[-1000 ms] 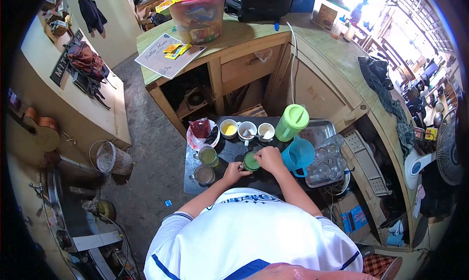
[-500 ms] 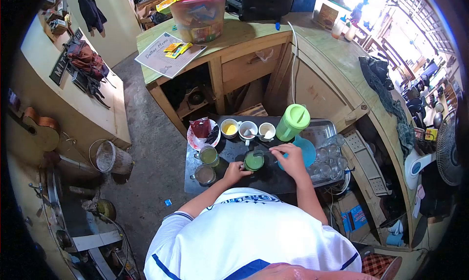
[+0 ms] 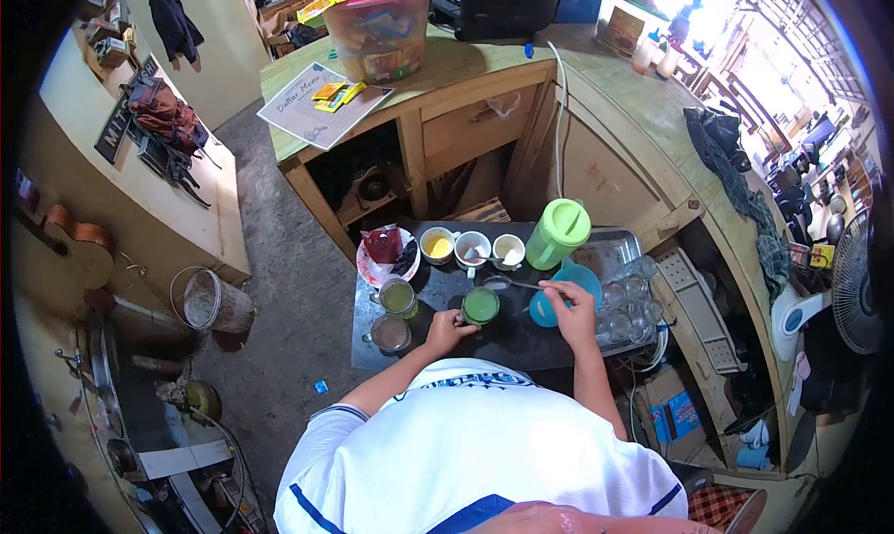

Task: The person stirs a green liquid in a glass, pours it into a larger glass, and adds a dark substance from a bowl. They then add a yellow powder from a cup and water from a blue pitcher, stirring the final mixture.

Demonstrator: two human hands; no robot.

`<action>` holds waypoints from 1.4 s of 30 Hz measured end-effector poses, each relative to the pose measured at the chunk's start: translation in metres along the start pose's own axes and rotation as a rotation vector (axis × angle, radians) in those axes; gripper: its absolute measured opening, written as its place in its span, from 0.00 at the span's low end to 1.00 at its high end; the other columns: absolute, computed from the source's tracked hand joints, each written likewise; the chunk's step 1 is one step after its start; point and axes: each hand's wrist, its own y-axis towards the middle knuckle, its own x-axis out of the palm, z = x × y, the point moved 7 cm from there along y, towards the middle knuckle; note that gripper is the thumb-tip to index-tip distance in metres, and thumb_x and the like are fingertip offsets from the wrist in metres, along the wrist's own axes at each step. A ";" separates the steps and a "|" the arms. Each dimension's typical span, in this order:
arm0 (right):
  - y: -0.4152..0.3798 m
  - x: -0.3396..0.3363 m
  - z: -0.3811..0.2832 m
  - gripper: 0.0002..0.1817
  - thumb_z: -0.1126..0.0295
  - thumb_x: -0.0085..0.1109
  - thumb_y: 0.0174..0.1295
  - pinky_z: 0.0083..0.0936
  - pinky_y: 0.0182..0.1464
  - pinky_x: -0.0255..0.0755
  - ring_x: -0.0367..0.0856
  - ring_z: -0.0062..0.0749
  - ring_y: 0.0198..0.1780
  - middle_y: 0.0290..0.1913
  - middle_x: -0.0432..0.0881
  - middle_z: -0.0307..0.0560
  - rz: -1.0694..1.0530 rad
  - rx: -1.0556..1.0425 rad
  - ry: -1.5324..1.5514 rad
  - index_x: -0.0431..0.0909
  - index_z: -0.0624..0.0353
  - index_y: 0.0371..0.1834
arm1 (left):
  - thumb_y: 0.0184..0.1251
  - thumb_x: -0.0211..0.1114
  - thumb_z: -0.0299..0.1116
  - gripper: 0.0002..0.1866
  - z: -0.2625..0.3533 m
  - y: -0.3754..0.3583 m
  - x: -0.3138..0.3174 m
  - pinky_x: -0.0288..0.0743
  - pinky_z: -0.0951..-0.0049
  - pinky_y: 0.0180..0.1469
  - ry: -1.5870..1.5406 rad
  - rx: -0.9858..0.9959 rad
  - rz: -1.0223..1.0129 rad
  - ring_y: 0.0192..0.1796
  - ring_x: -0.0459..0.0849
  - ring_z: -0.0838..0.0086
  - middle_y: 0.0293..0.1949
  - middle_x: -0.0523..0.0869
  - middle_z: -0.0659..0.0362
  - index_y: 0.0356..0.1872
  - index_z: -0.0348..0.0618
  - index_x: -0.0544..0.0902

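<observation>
Your left hand grips the near-left side of the glass mug of green drink, which stands upright on the dark bench close before you; the hold presumably steadies it. Whether the fingers pass through a handle cannot be told. Your right hand pinches a spoon near its handle's end, probably to give the bowl reach while leaving the mug's mouth unobstructed. The bowl lies just beyond the far-right rim, outside the mug; its height above the bench is unclear. Two other filled mugs, one olive-green and one brownish, stand to the left, seemingly set aside from your working spot. Behind, the cup of yellow contents, the cup with a spoon and the cup of pale contents form a row, likely for easy reach. The blue pitcher stands by your right hand, partly hidden by it
</observation>
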 end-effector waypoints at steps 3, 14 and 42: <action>0.000 -0.004 0.025 0.09 0.70 0.65 0.62 0.16 0.40 0.71 0.80 0.20 0.37 0.38 0.87 0.42 0.110 0.126 0.304 0.87 0.62 0.41 | 0.49 0.78 0.38 0.22 0.000 -0.006 -0.004 0.64 0.70 0.24 -0.053 -0.021 0.155 0.20 0.63 0.79 0.14 0.69 0.59 0.19 0.32 0.73; -0.037 0.044 0.082 0.19 0.73 0.54 0.69 0.19 0.38 0.72 0.77 0.20 0.38 0.40 0.79 0.39 0.105 0.722 1.098 0.72 0.58 0.62 | 0.54 0.74 0.33 0.17 -0.021 -0.019 -0.018 0.61 0.74 0.25 -0.190 -0.183 0.511 0.22 0.64 0.82 0.17 0.70 0.65 0.22 0.35 0.74; 0.031 -0.225 0.208 0.24 0.59 0.73 0.50 0.42 0.47 0.71 0.76 0.52 0.41 0.37 0.76 0.56 0.920 0.429 -0.637 0.72 0.66 0.36 | 0.59 0.67 0.27 0.19 -0.010 -0.053 -0.005 0.78 0.53 0.48 -0.759 -0.882 0.029 0.46 0.81 0.56 0.50 0.77 0.48 0.50 0.35 0.74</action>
